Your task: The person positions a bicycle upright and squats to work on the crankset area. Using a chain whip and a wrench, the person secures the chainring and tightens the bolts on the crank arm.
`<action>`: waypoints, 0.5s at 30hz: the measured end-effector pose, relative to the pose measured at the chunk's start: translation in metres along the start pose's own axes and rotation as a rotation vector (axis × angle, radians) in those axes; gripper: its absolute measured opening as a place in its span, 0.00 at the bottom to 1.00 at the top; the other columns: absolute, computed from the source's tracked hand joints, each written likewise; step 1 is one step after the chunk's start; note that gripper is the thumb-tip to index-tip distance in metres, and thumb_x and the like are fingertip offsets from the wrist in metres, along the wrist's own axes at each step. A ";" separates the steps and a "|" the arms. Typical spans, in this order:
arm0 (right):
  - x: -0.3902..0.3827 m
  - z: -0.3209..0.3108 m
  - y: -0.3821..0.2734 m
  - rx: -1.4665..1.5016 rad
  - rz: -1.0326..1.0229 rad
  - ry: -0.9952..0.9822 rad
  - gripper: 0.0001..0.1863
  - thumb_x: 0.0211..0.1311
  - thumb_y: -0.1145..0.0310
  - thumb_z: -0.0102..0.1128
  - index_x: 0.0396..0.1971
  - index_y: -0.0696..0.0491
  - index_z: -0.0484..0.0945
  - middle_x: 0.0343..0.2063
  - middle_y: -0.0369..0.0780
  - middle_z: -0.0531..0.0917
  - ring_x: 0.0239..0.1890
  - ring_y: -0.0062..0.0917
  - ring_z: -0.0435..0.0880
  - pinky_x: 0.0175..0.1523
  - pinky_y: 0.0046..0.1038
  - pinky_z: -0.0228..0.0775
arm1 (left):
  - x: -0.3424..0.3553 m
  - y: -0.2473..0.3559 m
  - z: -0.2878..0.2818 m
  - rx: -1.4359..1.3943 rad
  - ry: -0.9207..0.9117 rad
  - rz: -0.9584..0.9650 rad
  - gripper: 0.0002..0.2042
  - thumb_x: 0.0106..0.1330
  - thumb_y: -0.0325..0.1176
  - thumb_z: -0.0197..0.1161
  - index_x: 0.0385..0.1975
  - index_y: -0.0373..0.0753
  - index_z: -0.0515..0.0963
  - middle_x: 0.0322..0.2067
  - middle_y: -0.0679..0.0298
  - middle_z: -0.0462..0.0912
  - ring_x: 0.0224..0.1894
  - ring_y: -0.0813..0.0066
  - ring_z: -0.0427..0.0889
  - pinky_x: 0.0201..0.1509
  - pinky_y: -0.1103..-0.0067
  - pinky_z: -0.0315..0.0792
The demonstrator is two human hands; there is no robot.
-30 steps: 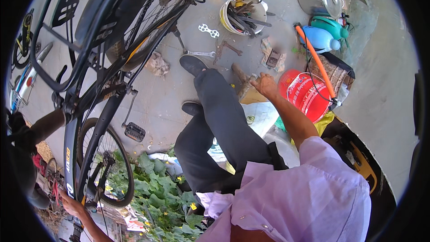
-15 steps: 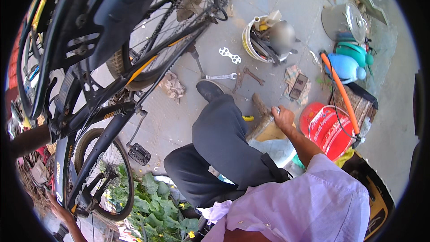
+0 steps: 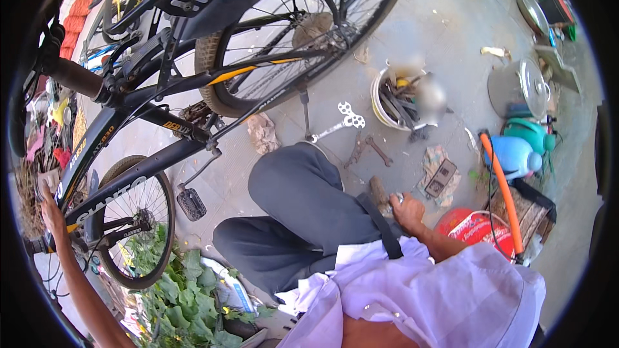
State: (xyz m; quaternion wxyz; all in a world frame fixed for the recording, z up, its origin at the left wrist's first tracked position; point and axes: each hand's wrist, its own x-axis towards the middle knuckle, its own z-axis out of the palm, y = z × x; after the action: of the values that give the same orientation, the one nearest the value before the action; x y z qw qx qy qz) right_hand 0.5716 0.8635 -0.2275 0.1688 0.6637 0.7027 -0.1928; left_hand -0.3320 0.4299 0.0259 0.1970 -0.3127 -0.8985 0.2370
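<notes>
A black bicycle (image 3: 142, 177) with yellow accents fills the left side, one wheel toward the top and the other lower down. My left hand (image 3: 53, 214) is closed against the front end of its frame; some of its fingers are hidden. On my right side, my right hand (image 3: 407, 214) has curled fingers, with a small silvery spot at them. Whatever it grips is hidden. Just beside it is a rough wooden piece (image 3: 379, 194). Past my knee lie a combination wrench (image 3: 330, 130), a flat multi-hole spanner (image 3: 350, 116) and rusty wrenches (image 3: 377, 151).
A white bucket of tools (image 3: 379, 113) stands beyond the wrenches. To the right are a red bucket (image 3: 459, 222), an orange pump (image 3: 503, 187), blue jug (image 3: 512, 156) and lidded metal pot (image 3: 509, 87). Leafy plants (image 3: 180, 309) grow below the bicycle. Crumpled paper (image 3: 263, 132) lies nearby.
The view has shifted, showing more of the floor at the upper right and more of my left forearm. My left hand appears higher along the bicycle's front end. My right hand stays beside the wooden piece.
</notes>
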 end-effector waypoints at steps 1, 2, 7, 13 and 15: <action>-0.012 0.003 0.005 -0.010 0.032 -0.033 0.30 0.61 0.42 0.51 0.34 0.58 0.82 0.29 0.58 0.83 0.33 0.54 0.83 0.43 0.50 0.73 | 0.005 0.012 0.001 -0.055 -0.033 -0.036 0.32 0.69 0.23 0.45 0.74 0.51 0.51 0.37 0.47 0.80 0.38 0.51 0.80 0.42 0.59 0.72; -0.007 0.001 0.005 -0.014 0.043 -0.047 0.30 0.61 0.42 0.51 0.35 0.59 0.82 0.29 0.58 0.83 0.35 0.54 0.83 0.43 0.50 0.73 | 0.006 0.022 -0.001 -0.025 0.008 -0.037 0.32 0.69 0.24 0.45 0.74 0.51 0.51 0.37 0.47 0.80 0.38 0.50 0.81 0.42 0.59 0.72; -0.003 -0.003 0.006 0.024 0.035 -0.032 0.31 0.60 0.43 0.51 0.38 0.60 0.82 0.32 0.59 0.83 0.38 0.54 0.83 0.46 0.49 0.73 | 0.005 0.031 -0.010 0.026 0.069 -0.070 0.28 0.73 0.28 0.44 0.73 0.52 0.52 0.40 0.49 0.82 0.42 0.52 0.82 0.43 0.61 0.74; 0.024 0.017 0.005 0.065 -0.424 0.078 0.21 0.57 0.54 0.59 0.35 0.60 0.79 0.32 0.55 0.83 0.36 0.52 0.83 0.43 0.47 0.73 | 0.010 0.028 -0.013 -0.179 -0.019 -0.201 0.27 0.76 0.54 0.35 0.65 0.46 0.67 0.43 0.49 0.83 0.45 0.55 0.81 0.57 0.65 0.66; 0.051 0.023 -0.051 0.125 -0.352 -0.098 0.18 0.55 0.58 0.61 0.34 0.59 0.78 0.30 0.54 0.83 0.35 0.51 0.82 0.42 0.47 0.73 | 0.008 0.015 -0.004 -0.223 -0.001 -0.228 0.27 0.76 0.54 0.35 0.64 0.46 0.68 0.43 0.51 0.83 0.46 0.55 0.80 0.58 0.66 0.65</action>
State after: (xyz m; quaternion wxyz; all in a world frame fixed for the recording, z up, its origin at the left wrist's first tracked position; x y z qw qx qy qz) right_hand 0.5175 0.8940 -0.2707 0.1249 0.5296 0.7856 -0.2947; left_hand -0.3285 0.4466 0.0224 0.1862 -0.2286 -0.9490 0.1120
